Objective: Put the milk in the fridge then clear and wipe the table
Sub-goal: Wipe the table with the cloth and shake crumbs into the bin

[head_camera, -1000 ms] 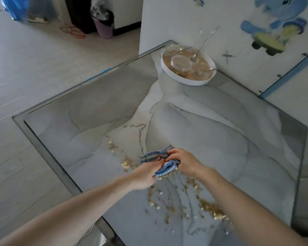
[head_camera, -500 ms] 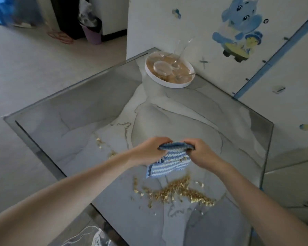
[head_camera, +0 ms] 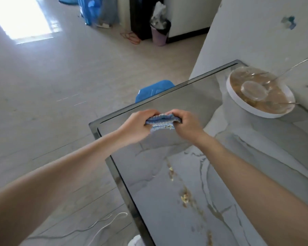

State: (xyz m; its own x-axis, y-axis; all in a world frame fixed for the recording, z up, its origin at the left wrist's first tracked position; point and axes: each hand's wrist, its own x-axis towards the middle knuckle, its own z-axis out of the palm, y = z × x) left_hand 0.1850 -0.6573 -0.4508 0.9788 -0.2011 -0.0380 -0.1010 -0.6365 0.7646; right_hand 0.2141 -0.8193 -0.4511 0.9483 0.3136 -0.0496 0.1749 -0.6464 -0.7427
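Observation:
A blue and white striped cloth is bunched between my two hands, lifted above the far left part of the grey marble-patterned table. My left hand grips its left end and my right hand grips its right end. A few yellow crumbs cling to the cloth's underside. More yellow crumbs lie in a loose line along the tabletop nearer to me. No milk or fridge is in view.
A white tray with clear glass dishes and spoons sits at the table's far right corner against the wall. A blue stool stands beyond the far edge. A lilac waste bin stands across the floor. A white cable lies left of the table.
Both hands lifted the cloth off the table and carried it up and toward the far left edge. The view swung left, so the tray now sits at the right.

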